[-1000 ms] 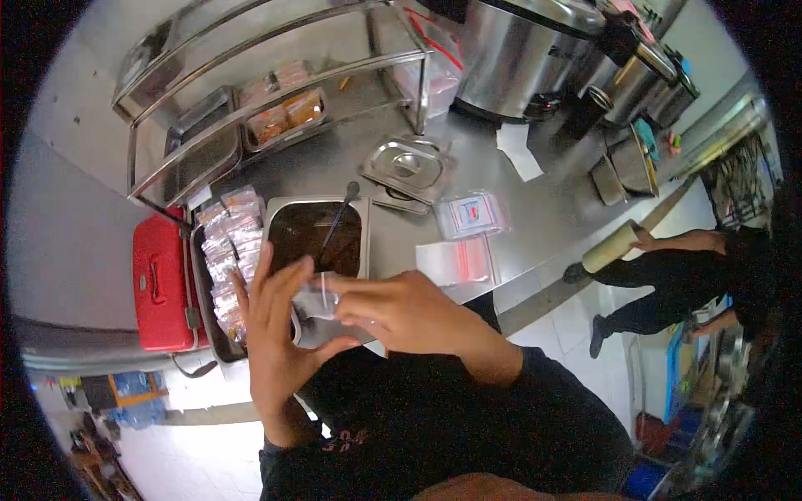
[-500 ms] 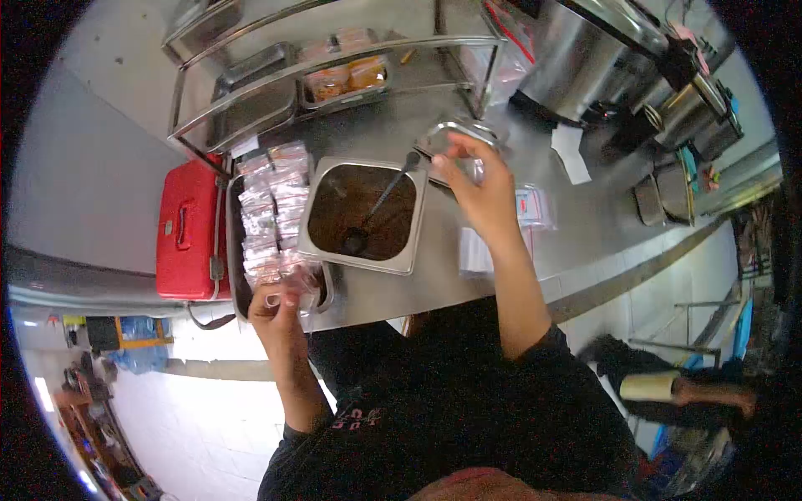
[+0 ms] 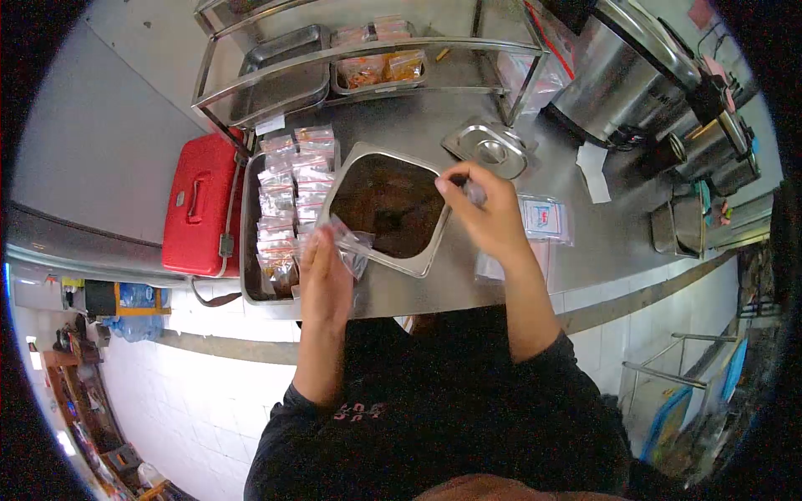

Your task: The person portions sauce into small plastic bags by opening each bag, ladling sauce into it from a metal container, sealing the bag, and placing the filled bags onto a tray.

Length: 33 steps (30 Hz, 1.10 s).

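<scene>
A square metal container (image 3: 388,196) of dark brown sauce stands at the middle of the counter. My left hand (image 3: 324,275) is closed on a small clear plastic bag (image 3: 349,242) at the container's lower left corner. Over the container's right rim, my right hand (image 3: 484,200) pinches the end of a dark spoon (image 3: 430,200), whose other end is down in the sauce. Left of the container, a metal tray (image 3: 251,250) holds rows of small filled plastic bags (image 3: 277,200). Behind my right hand lies a metal lid (image 3: 489,148).
A red case (image 3: 200,200) stands at the left. Packs of clear bags (image 3: 545,219) lie right of my right hand. A metal rack (image 3: 351,46) with trays is at the back, and a large steel pot (image 3: 618,83) at the back right.
My left hand has moved up and right with the bag to the container. My right hand has come down onto the spoon. The view has shifted, and the person at the right is out of sight.
</scene>
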Motion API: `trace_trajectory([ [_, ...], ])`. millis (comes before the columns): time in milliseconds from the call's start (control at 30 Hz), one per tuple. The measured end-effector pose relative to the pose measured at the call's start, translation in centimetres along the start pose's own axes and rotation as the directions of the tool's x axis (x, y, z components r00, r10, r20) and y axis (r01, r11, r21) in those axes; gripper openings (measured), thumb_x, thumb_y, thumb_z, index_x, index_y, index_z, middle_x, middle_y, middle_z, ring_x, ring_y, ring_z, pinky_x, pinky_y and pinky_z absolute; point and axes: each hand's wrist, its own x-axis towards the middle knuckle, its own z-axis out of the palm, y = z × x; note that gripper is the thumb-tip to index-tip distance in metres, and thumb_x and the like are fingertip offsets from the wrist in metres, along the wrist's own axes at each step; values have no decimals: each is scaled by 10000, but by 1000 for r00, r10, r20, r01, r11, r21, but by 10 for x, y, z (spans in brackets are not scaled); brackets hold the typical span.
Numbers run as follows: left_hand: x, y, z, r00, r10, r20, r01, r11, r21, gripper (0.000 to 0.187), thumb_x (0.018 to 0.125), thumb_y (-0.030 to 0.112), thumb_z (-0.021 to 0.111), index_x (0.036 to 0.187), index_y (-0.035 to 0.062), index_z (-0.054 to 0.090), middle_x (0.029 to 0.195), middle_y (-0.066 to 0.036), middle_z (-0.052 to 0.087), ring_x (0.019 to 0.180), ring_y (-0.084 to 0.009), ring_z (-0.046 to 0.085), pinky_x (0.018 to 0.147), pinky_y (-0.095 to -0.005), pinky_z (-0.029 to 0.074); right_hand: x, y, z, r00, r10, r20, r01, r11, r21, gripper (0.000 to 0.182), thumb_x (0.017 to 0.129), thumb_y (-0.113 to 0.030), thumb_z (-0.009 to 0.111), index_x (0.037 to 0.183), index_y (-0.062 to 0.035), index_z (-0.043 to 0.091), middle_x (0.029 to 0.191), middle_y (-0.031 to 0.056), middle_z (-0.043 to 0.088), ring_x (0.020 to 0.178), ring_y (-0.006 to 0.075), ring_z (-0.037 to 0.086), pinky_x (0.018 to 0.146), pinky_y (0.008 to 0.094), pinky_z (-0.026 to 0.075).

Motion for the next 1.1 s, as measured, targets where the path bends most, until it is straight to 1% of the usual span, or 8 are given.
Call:
trace_trajectory([
  [133,14,10,14,993,-119,20,120,990,-78,334,1044,334,552,1276,99,596,1239,-40,647,1147,-209,600,1035,-431,442,-26,-19,-22,989,-99,113,102,995,-15,137,951,-123,656,1016,-13,704,947,135,722,830,235,708,781,336,521],
  [233,5,15,27,995,-91,41,95,990,-105,338,1043,300,561,1274,57,600,1262,-68,642,1178,-205,588,1047,-404,437,-42,-21,-37,999,-31,-14,32,998,47,116,953,-91,645,1020,-15,703,942,128,722,841,216,706,766,317,525],
  [300,-7,14,28,997,-71,38,75,989,-125,311,1037,253,583,1263,39,599,1267,-60,634,1182,-176,575,1034,-374,435,-49,-10,-43,962,-229,-151,219,972,-81,107,951,-68,642,1020,-15,703,929,125,715,828,203,701,742,297,528],
  [533,-37,4,36,999,-17,50,20,998,-55,216,1007,279,643,1085,80,611,1098,-22,643,1064,-146,575,969,-344,431,-69,9,-34,973,-201,-112,180,969,-170,99,957,-59,631,1013,2,685,910,126,709,813,193,694,718,294,524],
  [600,-41,-4,30,995,58,76,-62,997,38,223,981,292,685,979,99,574,1028,-2,624,1032,-128,565,965,-318,415,-80,11,-35,984,-114,-140,102,991,-91,102,974,-70,619,1009,8,676,896,120,707,800,182,684,709,295,519],
  [833,-57,-17,50,980,193,45,-195,980,34,241,958,272,718,949,95,554,1002,0,604,999,-124,567,956,-322,422,-117,29,-20,969,175,-172,-134,964,229,200,1037,-161,566,1021,7,674,870,56,704,685,92,607,629,248,471],
  [900,-60,-20,40,976,157,152,-163,986,26,242,961,265,714,953,84,553,1031,-17,613,1011,-142,572,963,-336,423,-125,36,-15,874,470,-126,-369,808,459,237,1045,-221,565,1053,-16,683,855,31,697,613,35,513,548,209,389],
  [1100,-58,-23,47,962,239,130,-249,966,65,227,971,251,700,956,79,552,1031,-22,608,1022,-141,561,934,-338,436,-123,35,0,750,661,39,-469,489,736,253,1032,-280,579,1077,-62,698,833,7,693,536,16,433,492,194,329],
])
